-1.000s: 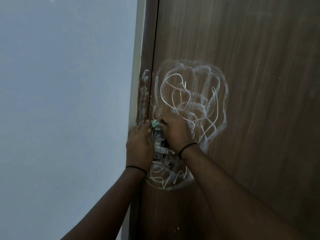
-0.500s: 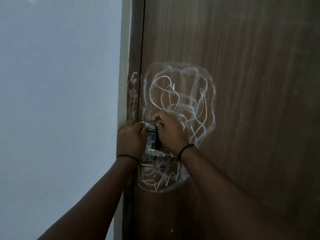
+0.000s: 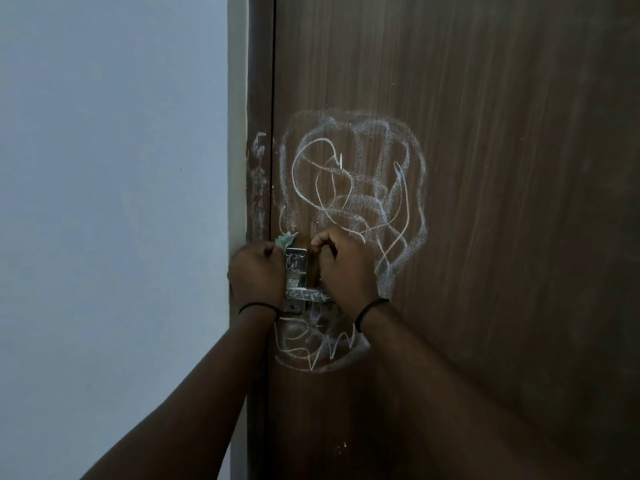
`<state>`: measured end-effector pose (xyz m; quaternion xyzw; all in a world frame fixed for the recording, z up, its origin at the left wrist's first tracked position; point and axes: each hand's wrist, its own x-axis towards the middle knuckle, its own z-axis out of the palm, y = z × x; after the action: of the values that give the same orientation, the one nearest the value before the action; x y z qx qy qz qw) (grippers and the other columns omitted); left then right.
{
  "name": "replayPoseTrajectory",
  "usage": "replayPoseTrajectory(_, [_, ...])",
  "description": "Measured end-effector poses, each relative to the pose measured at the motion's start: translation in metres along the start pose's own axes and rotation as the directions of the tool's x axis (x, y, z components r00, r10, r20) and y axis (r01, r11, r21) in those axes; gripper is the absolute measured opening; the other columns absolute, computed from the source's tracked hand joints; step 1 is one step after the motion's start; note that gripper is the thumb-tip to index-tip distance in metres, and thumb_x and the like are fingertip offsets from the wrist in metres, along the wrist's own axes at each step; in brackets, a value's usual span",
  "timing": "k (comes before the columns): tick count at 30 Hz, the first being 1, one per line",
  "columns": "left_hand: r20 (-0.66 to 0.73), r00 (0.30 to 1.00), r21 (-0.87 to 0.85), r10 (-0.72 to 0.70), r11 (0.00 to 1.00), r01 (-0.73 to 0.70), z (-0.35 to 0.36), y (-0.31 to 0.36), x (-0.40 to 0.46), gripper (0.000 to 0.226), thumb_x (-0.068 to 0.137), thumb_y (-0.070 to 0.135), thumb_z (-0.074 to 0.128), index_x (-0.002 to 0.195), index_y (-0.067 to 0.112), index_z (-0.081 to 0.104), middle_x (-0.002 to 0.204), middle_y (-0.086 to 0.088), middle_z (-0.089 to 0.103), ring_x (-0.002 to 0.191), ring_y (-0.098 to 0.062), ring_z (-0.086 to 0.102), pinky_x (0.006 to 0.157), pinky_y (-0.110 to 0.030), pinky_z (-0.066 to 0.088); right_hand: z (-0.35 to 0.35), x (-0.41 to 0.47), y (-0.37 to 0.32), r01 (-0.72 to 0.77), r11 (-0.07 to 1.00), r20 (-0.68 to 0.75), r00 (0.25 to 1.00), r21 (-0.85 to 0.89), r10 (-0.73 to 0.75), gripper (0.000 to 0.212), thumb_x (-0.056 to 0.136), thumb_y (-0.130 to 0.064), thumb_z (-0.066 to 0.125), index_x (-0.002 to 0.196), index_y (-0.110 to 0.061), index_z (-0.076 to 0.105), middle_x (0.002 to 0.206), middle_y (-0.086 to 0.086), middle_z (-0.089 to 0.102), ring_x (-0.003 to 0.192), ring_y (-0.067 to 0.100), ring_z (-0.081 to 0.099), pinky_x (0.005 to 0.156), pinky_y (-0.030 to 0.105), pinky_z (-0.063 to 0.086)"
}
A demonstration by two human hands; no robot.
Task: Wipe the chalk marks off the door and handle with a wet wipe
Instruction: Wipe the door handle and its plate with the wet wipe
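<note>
1. The left hand [image 3: 256, 275] pinches a crumpled pale-green wet wipe [image 3: 286, 239] just left of the upright chalk-scribbled steel handle plate [image 3: 296, 268]
2. The right hand [image 3: 343, 268] is curled; whether it holds anything I cannot tell
3. The white chalk scrawl [image 3: 353, 188] lies above on the brown wooden door [image 3: 502, 168]; the left hand is nearer the plate

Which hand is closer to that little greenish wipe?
Left. The left hand holds the wipe at its fingertips; the right hand is across the handle plate, apart from it.

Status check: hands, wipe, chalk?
Left hand grips wet wipe beside handle plate. Right hand curled, contents unclear. Chalk marks unwiped on door. Nothing blocking.
</note>
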<state>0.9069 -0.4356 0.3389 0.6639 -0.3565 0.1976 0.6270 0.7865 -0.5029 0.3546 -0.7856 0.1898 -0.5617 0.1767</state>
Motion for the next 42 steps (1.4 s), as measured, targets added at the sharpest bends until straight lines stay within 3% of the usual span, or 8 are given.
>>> replayPoseTrajectory(3, [0.034, 0.999, 0.037, -0.01, 0.999, 0.009, 0.001, -0.019, -0.017, 0.022, 0.09, 0.022, 0.064, 0.071, 0.013, 0.071, 0.065, -0.001, 0.063, 0.061, -0.021, 0.06, 0.051, -0.021, 0.032, -0.001, -0.003, 0.002, 0.002, 1.0, 0.009, 1.0, -0.001, -0.002, 0.024, 0.09, -0.002, 0.048, 0.085, -0.019, 0.064, 0.085, -0.007, 0.065, 0.084, 0.015, 0.06, 0.073, 0.04, 0.055])
replayPoseTrajectory(9, [0.028, 0.999, 0.012, -0.034, 0.999, 0.033, -0.002, -0.013, -0.015, 0.019, 0.09, 0.023, 0.065, 0.079, 0.014, 0.076, 0.074, -0.005, 0.071, 0.064, -0.018, 0.06, 0.062, -0.023, 0.038, 0.004, -0.009, 0.002, -0.02, 1.0, -0.026, 0.999, 0.015, 0.02, 0.023, 0.091, -0.005, 0.05, 0.087, -0.02, 0.067, 0.09, -0.001, 0.066, 0.087, 0.018, 0.06, 0.074, 0.043, 0.056])
replayPoseTrajectory(14, [0.008, 0.996, -0.003, -0.084, 0.996, 0.084, 0.001, -0.013, -0.014, 0.015, 0.089, 0.023, 0.066, 0.081, 0.015, 0.076, 0.076, -0.006, 0.072, 0.066, -0.021, 0.062, 0.064, -0.026, 0.045, -0.001, -0.011, 0.002, 0.028, 0.999, -0.052, 0.998, 0.025, -0.027, 0.023, 0.09, -0.007, 0.05, 0.084, -0.022, 0.066, 0.079, -0.017, 0.06, 0.078, 0.003, 0.056, 0.066, 0.027, 0.046])
replayPoseTrajectory(17, [0.055, 0.989, 0.026, -0.137, 0.99, 0.136, 0.001, -0.03, -0.039, 0.016, 0.09, 0.02, 0.066, 0.079, 0.013, 0.075, 0.075, -0.009, 0.07, 0.065, -0.022, 0.061, 0.062, -0.025, 0.041, -0.005, -0.014, 0.008, 0.021, 1.0, -0.049, 0.999, 0.011, -0.02, 0.023, 0.09, -0.006, 0.05, 0.082, -0.02, 0.066, 0.079, -0.014, 0.061, 0.08, 0.011, 0.058, 0.071, 0.036, 0.052])
replayPoseTrajectory(23, [0.018, 0.999, 0.009, 0.03, 1.0, -0.03, 0.0, -0.005, -0.004, 0.017, 0.091, 0.023, 0.063, 0.081, 0.015, 0.075, 0.072, 0.001, 0.067, 0.06, -0.011, 0.054, 0.05, -0.015, 0.03, -0.002, -0.013, 0.006, 0.064, 0.998, -0.064, 0.996, -0.008, -0.064, 0.024, 0.088, -0.003, 0.051, 0.082, -0.019, 0.066, 0.075, -0.013, 0.06, 0.075, 0.013, 0.057, 0.067, 0.036, 0.052])
replayPoseTrajectory(27, [0.04, 0.999, 0.048, 0.004, 0.999, -0.006, 0.004, -0.014, -0.008, 0.02, 0.091, 0.023, 0.062, 0.076, 0.014, 0.072, 0.073, -0.003, 0.068, 0.061, -0.015, 0.056, 0.054, -0.022, 0.035, 0.0, -0.012, 0.005, 0.075, 0.997, -0.06, 0.995, -0.025, -0.077, 0.023, 0.089, -0.005, 0.05, 0.082, -0.02, 0.066, 0.074, -0.014, 0.059, 0.074, 0.012, 0.055, 0.066, 0.034, 0.051])
replayPoseTrajectory(34, [0.045, 0.996, 0.021, -0.077, 0.997, 0.076, 0.002, -0.021, -0.021, 0.016, 0.089, 0.023, 0.066, 0.077, 0.016, 0.074, 0.074, -0.005, 0.07, 0.064, -0.017, 0.056, 0.062, -0.024, 0.038, 0.004, -0.02, 0.009, 0.032, 0.998, -0.023, 0.999, -0.057, -0.034, 0.021, 0.094, -0.005, 0.05, 0.089, -0.017, 0.066, 0.079, -0.012, 0.059, 0.07, 0.005, 0.05, 0.065, 0.025, 0.041])
replayPoseTrajectory(42, [0.094, 0.988, 0.023, -0.121, 0.993, 0.12, 0.002, -0.029, -0.036, 0.019, 0.089, 0.02, 0.064, 0.071, 0.017, 0.07, 0.068, -0.001, 0.063, 0.062, -0.017, 0.055, 0.054, -0.022, 0.034, -0.009, -0.02, 0.0, -0.056, 0.996, -0.04, 0.998, -0.062, 0.053, 0.019, 0.098, -0.013, 0.05, 0.113, -0.016, 0.062, 0.092, -0.002, 0.068, 0.084, 0.011, 0.061, 0.076, 0.035, 0.055])
